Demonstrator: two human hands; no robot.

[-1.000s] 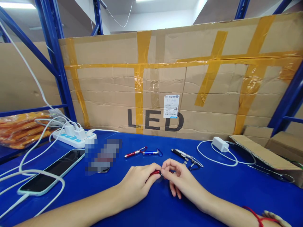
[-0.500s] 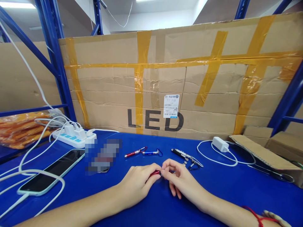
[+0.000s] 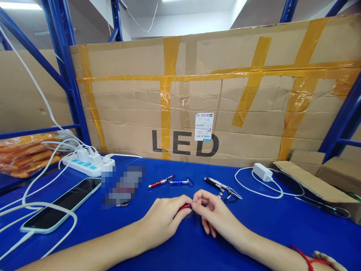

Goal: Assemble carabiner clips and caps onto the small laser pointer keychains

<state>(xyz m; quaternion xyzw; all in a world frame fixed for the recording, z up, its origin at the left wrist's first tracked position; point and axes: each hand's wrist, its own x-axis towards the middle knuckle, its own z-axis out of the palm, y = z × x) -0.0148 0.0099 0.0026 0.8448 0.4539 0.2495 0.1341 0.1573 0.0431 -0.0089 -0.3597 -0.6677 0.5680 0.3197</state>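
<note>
Between thumb and fingers, my left hand [image 3: 168,215] is closed on a small red keychain flashlight [image 3: 185,206]; most of its body is hidden. My right hand [image 3: 213,210] pinches at its dark end, the fingertips meeting those of the left; exactly what they grip there is covered. Beyond the hands lie another red keychain flashlight [image 3: 158,183] and a blue keychain flashlight [image 3: 178,183], both with clips. Farther right, a black flashlight [image 3: 213,184] and a silver flashlight [image 3: 222,185] rest side by side, with small round button cells [image 3: 220,195] close by.
On the left are a phone [image 3: 63,207], looping white cables and a white power strip [image 3: 90,165]. A blurred-out item [image 3: 125,186] lies nearby. A white charger [image 3: 262,172] with cable sits right, beside a cardboard flap [image 3: 313,180]. A large taped cardboard sheet [image 3: 126,113] stands behind the blue table [image 3: 180,252].
</note>
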